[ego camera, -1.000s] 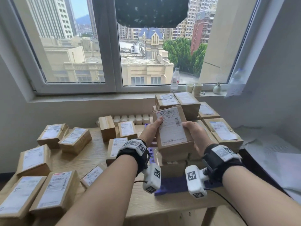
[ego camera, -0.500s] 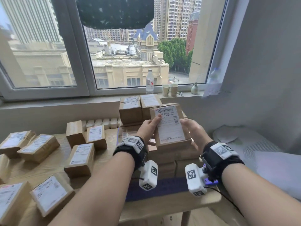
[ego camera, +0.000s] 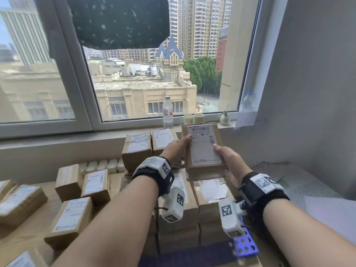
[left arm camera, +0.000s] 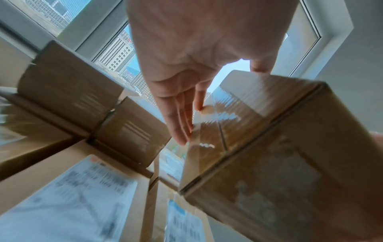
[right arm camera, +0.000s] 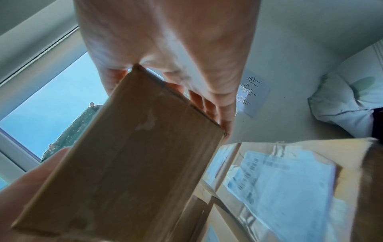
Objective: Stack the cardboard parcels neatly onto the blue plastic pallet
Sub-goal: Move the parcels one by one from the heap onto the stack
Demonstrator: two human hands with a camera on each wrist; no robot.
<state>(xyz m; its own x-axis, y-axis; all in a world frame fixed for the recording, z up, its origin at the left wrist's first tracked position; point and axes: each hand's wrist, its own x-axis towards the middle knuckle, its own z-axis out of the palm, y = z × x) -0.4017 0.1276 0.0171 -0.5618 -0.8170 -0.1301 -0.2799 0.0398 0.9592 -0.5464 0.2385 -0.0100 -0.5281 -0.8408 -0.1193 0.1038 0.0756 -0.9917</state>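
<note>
Both hands, left hand [ego camera: 174, 151] and right hand [ego camera: 229, 160], grasp a parcel [ego camera: 204, 149] above the stacked parcels [ego camera: 192, 214] on the blue pallet [ego camera: 245, 245]. Its label reads "B019 J02". Loose parcels [ego camera: 71, 218] lie left; a bottle [ego camera: 167, 112] stands behind.

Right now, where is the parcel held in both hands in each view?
Head: held parcel right of centre, label up, above the stack.
Left wrist: held parcel fills the right side.
Right wrist: held parcel at lower left.
Shared landmark: handwritten wall note, absent from left wrist.
</note>
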